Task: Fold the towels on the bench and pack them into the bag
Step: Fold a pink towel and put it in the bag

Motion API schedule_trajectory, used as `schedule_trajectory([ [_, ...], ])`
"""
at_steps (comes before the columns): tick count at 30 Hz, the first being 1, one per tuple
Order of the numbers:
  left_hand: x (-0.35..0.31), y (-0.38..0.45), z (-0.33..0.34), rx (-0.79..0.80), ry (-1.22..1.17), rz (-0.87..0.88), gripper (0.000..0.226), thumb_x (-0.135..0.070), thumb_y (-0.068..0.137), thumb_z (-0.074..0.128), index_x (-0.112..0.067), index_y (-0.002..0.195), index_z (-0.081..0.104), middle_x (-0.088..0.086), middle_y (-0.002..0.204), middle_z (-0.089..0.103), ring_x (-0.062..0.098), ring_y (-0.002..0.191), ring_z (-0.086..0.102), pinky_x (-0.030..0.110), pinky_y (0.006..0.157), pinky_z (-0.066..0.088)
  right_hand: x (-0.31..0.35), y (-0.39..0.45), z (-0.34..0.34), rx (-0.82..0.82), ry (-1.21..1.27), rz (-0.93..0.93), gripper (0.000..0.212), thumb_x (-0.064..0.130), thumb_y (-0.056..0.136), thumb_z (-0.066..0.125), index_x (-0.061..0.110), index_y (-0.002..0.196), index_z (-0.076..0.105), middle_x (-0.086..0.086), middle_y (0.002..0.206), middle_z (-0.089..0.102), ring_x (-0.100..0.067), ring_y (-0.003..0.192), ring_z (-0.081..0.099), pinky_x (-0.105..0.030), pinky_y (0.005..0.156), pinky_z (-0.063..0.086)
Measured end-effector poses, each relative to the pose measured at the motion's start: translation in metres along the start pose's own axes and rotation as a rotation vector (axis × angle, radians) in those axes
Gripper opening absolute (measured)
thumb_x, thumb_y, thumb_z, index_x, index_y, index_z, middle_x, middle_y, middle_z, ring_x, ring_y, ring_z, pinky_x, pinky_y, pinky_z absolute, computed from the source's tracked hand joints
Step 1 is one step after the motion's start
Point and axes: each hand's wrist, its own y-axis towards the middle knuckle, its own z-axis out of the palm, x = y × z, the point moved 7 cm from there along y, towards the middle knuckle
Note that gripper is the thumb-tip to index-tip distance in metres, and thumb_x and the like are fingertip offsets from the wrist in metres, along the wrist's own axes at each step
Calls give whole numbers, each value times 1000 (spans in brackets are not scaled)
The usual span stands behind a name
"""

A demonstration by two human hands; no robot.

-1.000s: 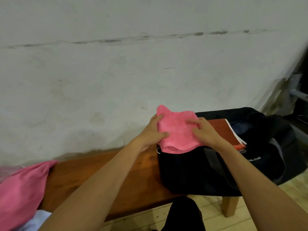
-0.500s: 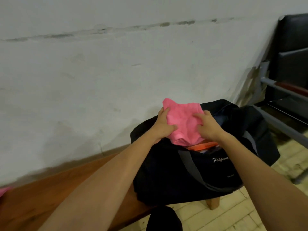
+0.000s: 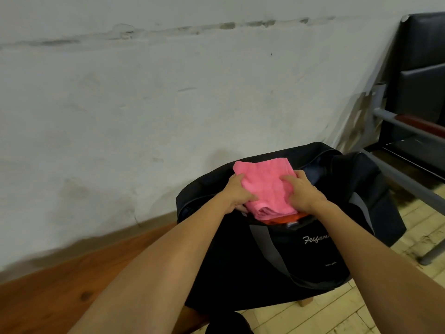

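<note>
One pink terry towel (image 3: 263, 186), folded into soft thick square, held over open mouth of black fabric bag (image 3: 277, 256). Left hand (image 3: 237, 192) grips its left edge, right hand (image 3: 302, 192) its right, fingers curled into nap. Orange flat item (image 3: 283, 219) just under towel. Bag sits on smooth wooden counter (image 3: 60, 292).

both arms outstretched, left hand (image 3: 237, 192) and right hand (image 3: 301, 192) apparently curled, gripping.
</note>
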Motion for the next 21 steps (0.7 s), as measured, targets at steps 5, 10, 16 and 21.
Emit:
schedule_trajectory([
  [5,-2,1,-3,-48,463,84,91,-24,80,78,-12,152,22,8,152,13,31,132,36,46,102,45,0,-4,2,-50,-224,47,52,19,95,48,30,145,39,-10,147,25,-38,131,37,-53,104,41],
  [10,-13,-2,-6,-118,920,252,110,-63,73,70,-11,153,15,4,161,-13,26,148,2,45,115,28,28,-2,-7,-296,-291,-172,40,17,96,40,10,134,51,-12,150,32,-27,139,31,-41,117,22],
  [16,2,8,8,75,1020,194,127,-73,71,64,-9,153,-8,7,161,-16,20,149,-11,48,121,7,19,3,39,31,-312,-159,66,55,103,13,24,158,-6,-12,165,-10,-24,152,-8,-41,123,-5],
  [21,10,16,13,117,1057,166,130,-74,68,66,-8,153,-9,9,161,-16,21,149,-9,48,121,12,14,0,49,100,-363,-117,69,60,100,7,26,155,-18,-13,162,-22,-23,150,-18,-40,122,-11],
])
